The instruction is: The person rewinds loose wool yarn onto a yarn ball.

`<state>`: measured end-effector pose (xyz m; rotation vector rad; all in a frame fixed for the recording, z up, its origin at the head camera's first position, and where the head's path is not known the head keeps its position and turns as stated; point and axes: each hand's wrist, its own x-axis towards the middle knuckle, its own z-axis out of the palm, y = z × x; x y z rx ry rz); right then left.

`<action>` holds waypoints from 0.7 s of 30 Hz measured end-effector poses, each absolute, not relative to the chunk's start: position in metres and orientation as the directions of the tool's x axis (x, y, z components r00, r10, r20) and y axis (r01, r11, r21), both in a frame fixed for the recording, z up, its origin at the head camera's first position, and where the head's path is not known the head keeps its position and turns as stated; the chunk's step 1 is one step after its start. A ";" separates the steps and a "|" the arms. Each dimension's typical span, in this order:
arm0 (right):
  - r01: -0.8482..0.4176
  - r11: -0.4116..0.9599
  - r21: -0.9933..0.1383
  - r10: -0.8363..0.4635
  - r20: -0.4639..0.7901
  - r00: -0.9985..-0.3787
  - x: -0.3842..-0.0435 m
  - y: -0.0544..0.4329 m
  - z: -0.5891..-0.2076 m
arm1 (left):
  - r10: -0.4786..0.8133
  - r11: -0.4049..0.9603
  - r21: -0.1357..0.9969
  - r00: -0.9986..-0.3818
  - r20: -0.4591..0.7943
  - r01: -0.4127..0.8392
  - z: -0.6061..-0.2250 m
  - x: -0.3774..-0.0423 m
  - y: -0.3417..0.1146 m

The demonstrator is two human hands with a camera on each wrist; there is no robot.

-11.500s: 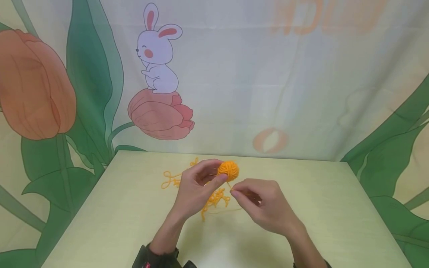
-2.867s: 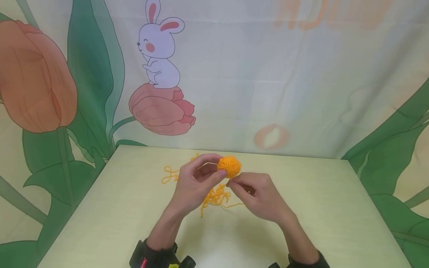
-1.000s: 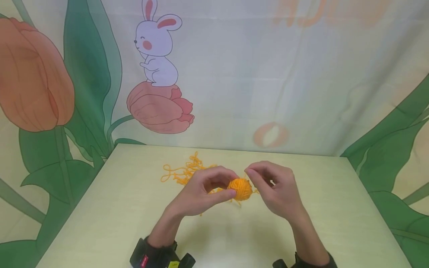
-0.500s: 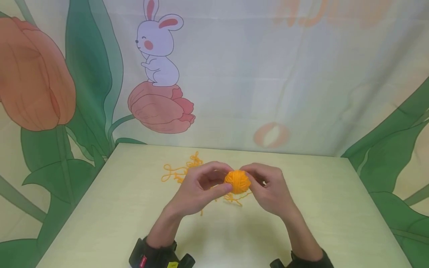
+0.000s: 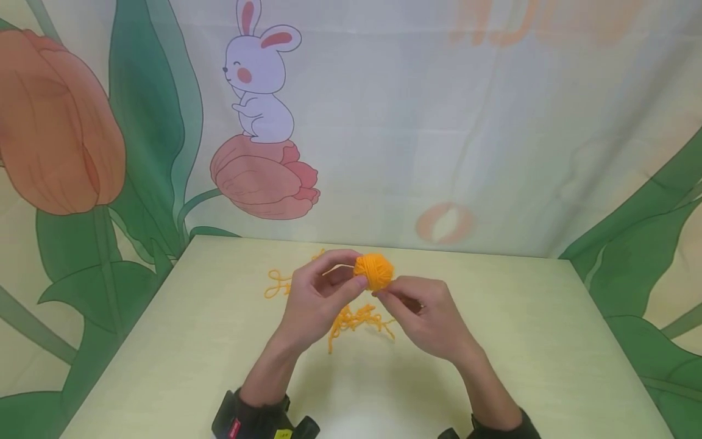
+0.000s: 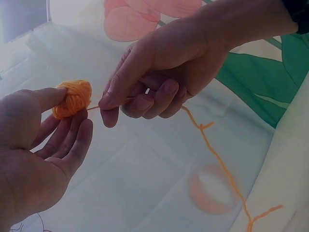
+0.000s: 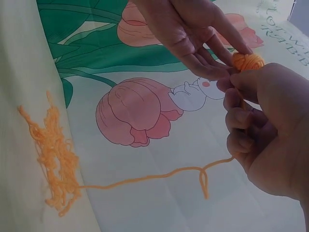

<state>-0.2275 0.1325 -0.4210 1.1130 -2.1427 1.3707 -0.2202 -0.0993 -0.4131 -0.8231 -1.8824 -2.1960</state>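
Note:
An orange ball of yarn [image 5: 375,272] is held above the table between the thumb and fingers of my left hand [image 5: 315,302]. Close below its right side, my right hand [image 5: 430,314] pinches the yarn strand [image 6: 94,108] between thumb and forefinger. In the left wrist view a short taut length runs from the ball to that pinch. The strand passes under the curled right fingers and trails away. It leads to a loose tangle of yarn [image 7: 57,159] on the table, seen in the right wrist view. Part of the tangle is hidden behind my left hand in the head view.
The pale table [image 5: 181,341] ends at a hanging cloth [image 5: 373,134] printed with a rabbit and tulips. A slack loop of yarn [image 5: 276,283] lies left of my left hand. Dark straps with devices [image 5: 258,417] sit on both wrists.
Over the last second the ball has moved up and left with my left hand. My right hand has circled from above the ball's right side to below it, still pinching the strand.

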 end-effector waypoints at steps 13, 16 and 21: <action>-0.831 0.274 -0.485 -0.473 0.684 -0.555 -0.216 0.132 -0.414 | 0.186 -0.131 0.898 -0.880 0.438 0.419 -0.414 -0.222 -0.098; -0.834 0.275 -0.478 -0.471 0.690 -0.551 -0.212 0.133 -0.411 | 0.178 -0.112 0.898 -0.880 0.440 0.426 -0.415 -0.222 -0.097; -0.838 0.255 -0.483 -0.460 0.702 -0.544 -0.207 0.136 -0.405 | 0.176 -0.085 0.889 -0.872 0.457 0.449 -0.417 -0.224 -0.097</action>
